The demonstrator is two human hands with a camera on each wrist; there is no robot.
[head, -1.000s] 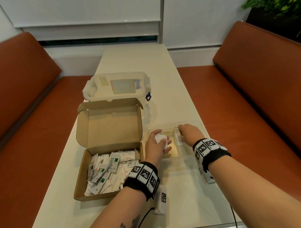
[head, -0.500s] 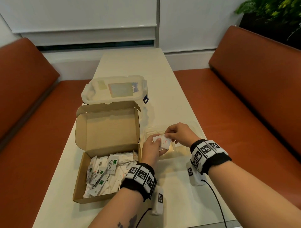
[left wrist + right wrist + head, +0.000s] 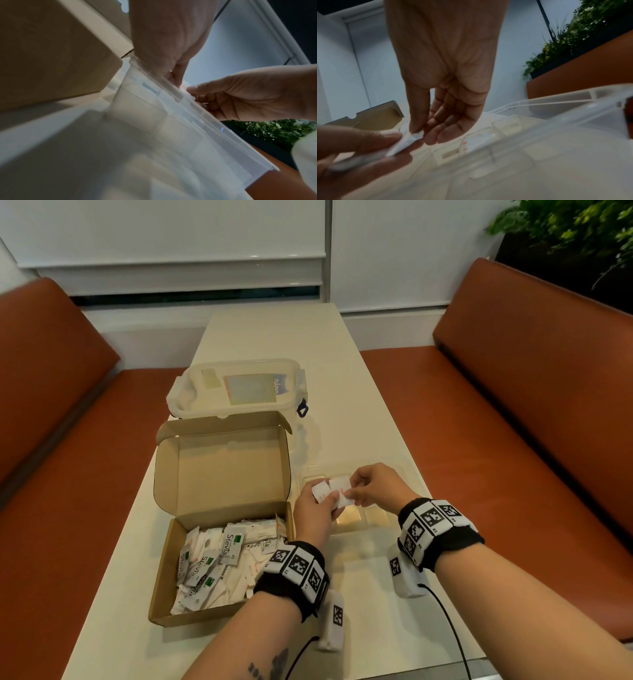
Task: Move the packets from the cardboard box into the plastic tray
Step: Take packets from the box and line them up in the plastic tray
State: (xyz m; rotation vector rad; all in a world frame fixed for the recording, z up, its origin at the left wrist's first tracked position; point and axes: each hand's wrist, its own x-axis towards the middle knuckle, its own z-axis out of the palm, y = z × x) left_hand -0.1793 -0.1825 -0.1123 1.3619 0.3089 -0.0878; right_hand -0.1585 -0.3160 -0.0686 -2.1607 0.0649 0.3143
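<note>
An open cardboard box at the table's left holds several white packets, some printed Stevia. Right of it lies the clear plastic tray, with a packet lying inside in the right wrist view. Above the tray my left hand holds a small stack of white packets. My right hand pinches one packet of that stack between thumb and fingers; the right wrist view shows this pinch on the packet. The left wrist view shows both hands behind the tray's rim.
A clear lidded plastic container stands behind the cardboard box. The box's lid stands upright. Orange bench seats run along both sides of the narrow table. A plant is at the far right.
My right hand came from the tray's far side to the left hand and took hold of a packet in the stack. The left hand lifted slightly over the tray.
</note>
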